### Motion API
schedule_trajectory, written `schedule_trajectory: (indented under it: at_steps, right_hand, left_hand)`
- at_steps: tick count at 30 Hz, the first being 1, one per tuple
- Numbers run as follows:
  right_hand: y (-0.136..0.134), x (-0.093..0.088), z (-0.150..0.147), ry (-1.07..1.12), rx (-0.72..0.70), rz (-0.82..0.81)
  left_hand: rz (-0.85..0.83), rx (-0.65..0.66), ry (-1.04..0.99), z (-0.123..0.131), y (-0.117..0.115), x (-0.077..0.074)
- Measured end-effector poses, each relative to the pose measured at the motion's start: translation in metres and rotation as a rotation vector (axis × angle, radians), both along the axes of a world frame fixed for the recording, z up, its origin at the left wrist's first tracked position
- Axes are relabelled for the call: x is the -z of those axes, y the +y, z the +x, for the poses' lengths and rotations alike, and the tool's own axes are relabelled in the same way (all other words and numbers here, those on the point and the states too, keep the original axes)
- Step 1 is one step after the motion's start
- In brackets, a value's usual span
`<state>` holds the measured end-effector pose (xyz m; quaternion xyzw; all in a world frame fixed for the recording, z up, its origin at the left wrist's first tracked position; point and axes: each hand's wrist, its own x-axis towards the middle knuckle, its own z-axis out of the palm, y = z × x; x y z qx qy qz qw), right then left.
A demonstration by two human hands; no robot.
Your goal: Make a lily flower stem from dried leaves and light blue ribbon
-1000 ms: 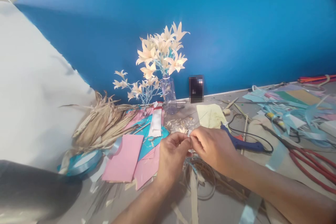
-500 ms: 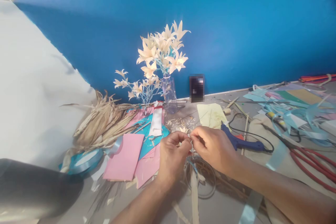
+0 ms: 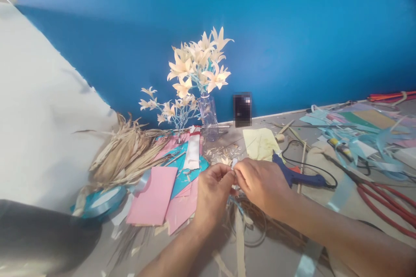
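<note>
My left hand (image 3: 212, 190) and my right hand (image 3: 261, 184) meet at the middle of the work surface, fingertips pinched close together. Whatever they pinch is mostly hidden by the fingers. A small pale strip (image 3: 234, 162) sticks up between the two hands, and I cannot tell which one holds it. Just beneath the fingers show light blue stems (image 3: 236, 202) and a coil of thin wire (image 3: 256, 242). A long beige husk strip (image 3: 240, 242) lies below them. Beyond the fingertips are pale petal scraps (image 3: 224, 156).
Cream flowers (image 3: 199, 58) stand in a clear vase (image 3: 208, 117) by the blue wall. Dried husks (image 3: 123, 151), pink paper (image 3: 152, 194) and a ribbon roll (image 3: 105, 201) lie left. Rightward are a blue glue gun (image 3: 295, 175), yellow paper (image 3: 260, 143) and red-handled scissors (image 3: 386, 205).
My right hand has moved slightly left and down, closer against my left fingertips. The pale strip now shows above the fingers. The view has shifted slightly.
</note>
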<state>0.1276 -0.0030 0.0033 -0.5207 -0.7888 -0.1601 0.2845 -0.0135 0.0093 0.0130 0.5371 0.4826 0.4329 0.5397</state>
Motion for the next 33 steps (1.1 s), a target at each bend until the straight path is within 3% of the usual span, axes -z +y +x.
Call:
schedule_trajectory:
  at_steps: [5, 11, 17, 21, 26, 33]
  right_hand:
    - [0.000, 0.002, -0.002, 0.044, -0.006, -0.036]
    - [-0.001, 0.001, -0.005, 0.247, 0.036, -0.152]
    - [0.001, -0.009, -0.006, 0.551, 0.022, -0.417]
    - [0.004, -0.019, 0.000, 0.661, -0.032, -0.581]
    - [0.007, -0.030, 0.011, 0.514, -0.157, -0.678]
    - [0.007, -0.021, 0.014, 0.116, -0.143, -0.403]
  left_hand:
    - [0.073, -0.029, 0.086, 0.001, 0.001, 0.002]
    - [0.133, -0.065, 0.115, 0.001, -0.001, 0.006]
    - [0.110, -0.046, 0.073, 0.000, 0.000, 0.002]
    - [0.016, -0.030, -0.064, 0.002, 0.002, 0.000]
    - [-0.025, -0.005, -0.101, 0.002, 0.004, 0.000]
    - [0.074, 0.001, 0.149, -0.005, 0.008, 0.005]
